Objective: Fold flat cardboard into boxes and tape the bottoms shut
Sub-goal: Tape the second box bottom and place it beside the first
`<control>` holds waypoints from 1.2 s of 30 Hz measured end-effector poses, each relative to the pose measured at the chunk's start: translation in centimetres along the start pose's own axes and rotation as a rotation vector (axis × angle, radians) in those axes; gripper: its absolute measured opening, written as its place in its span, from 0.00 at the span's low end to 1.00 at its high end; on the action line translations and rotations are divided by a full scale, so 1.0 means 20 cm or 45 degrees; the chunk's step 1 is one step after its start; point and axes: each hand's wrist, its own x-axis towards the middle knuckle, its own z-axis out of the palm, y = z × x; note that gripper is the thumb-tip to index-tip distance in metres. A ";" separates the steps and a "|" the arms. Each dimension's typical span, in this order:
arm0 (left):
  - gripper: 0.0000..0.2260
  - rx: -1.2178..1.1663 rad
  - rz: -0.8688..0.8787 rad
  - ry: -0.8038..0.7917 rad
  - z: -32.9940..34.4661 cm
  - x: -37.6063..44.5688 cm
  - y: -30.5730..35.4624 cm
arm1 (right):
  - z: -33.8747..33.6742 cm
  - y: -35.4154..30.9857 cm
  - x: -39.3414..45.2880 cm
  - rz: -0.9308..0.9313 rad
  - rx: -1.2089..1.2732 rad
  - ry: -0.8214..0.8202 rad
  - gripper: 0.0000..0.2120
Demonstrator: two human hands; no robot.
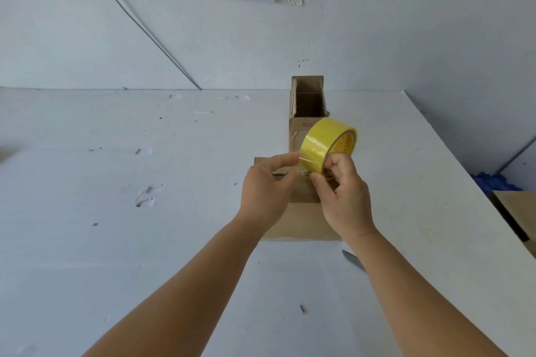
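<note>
While the right hand [345, 197] grips the tape roll [327, 142], the left hand [266, 188] pinches its loose end.

We see the tape roll [327, 142] just beyond our right hand [345, 197], a box [298, 220] under both hands, another box [307, 104] farther behind.

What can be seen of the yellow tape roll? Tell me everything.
The yellow tape roll is a wide ring of glossy translucent tape with red print on its rim. It is held in the air, tilted, above the cardboard box. The right hand grips its lower edge, while the left hand pinches at the tape's loose end.
</note>
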 end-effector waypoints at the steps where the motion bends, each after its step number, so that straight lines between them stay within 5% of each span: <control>1: 0.08 -0.017 -0.017 0.014 0.00 0.00 0.00 | 0.00 0.00 0.00 -0.009 -0.006 0.001 0.09; 6: 0.02 -0.017 -0.095 0.002 0.01 0.03 0.01 | 0.00 0.01 0.00 -0.039 -0.006 -0.008 0.09; 26: 0.11 -0.131 -0.146 -0.218 -0.09 0.09 0.03 | 0.04 0.00 0.01 -0.138 -0.022 0.028 0.10; 29: 0.11 -0.143 -0.171 -0.180 -0.10 0.09 0.02 | 0.03 -0.01 0.00 -0.120 0.154 0.172 0.14; 32: 0.09 -0.144 -0.187 -0.173 -0.13 0.11 0.01 | 0.03 -0.03 0.02 0.178 0.349 0.385 0.19; 36: 0.08 -0.115 -0.212 -0.238 -0.17 0.12 0.00 | -0.01 -0.05 0.11 0.516 0.261 0.021 0.31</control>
